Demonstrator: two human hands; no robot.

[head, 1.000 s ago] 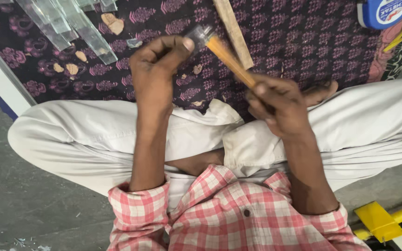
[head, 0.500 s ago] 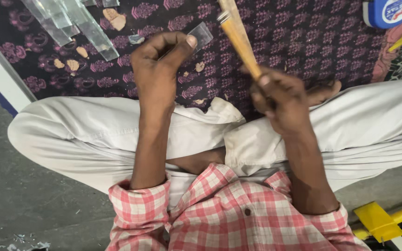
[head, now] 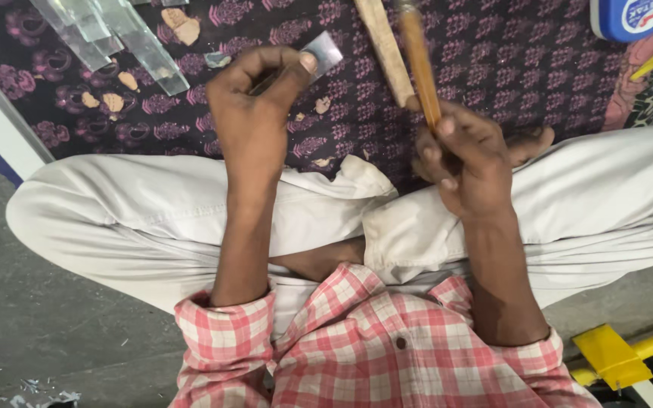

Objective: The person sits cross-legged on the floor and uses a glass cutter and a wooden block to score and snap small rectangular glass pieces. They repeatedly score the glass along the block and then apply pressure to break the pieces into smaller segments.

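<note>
The left hand (head: 255, 106) pinches a small grey metal piece (head: 323, 53) above the patterned cloth (head: 538, 68). The right hand (head: 466, 155) grips an orange handle (head: 419, 60), raised upright beside a wooden stick (head: 383, 49). Clear strips (head: 115, 38) lie further left.

grey concrete floor (head: 47, 325) beneath a dark purple floral-patterned cloth (head: 538, 68).

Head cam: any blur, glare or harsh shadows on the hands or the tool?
Head view: even, soft light, no hard shadows; left hand and the small metal piece it pinches are sharp; right hand sharp, the wooden handle slightly smeared near the top edge; mild glare on the clear strips.
</note>
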